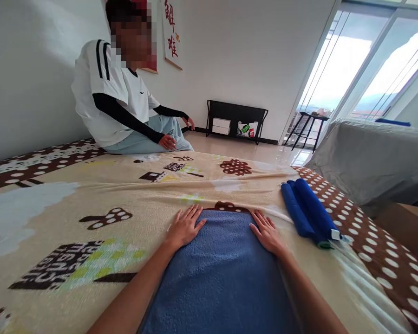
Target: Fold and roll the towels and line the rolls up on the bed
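A blue towel [223, 269] lies spread flat on the patterned beige blanket [125, 195] in front of me. My left hand [185, 226] rests flat on the towel's far left corner, fingers stretched out. My right hand [266, 232] lies flat on the far right corner, fingers also extended. Neither hand holds anything. To the right of my right hand lie two rolled blue towels [308, 211], side by side on the blanket.
A person in a white shirt [118, 97] sits at the bed's far left edge, hands resting down. A grey covered sofa [372, 157] stands at right. A black low rack [237, 121] sits against the far wall, a small black table [308, 125] by the glass doors.
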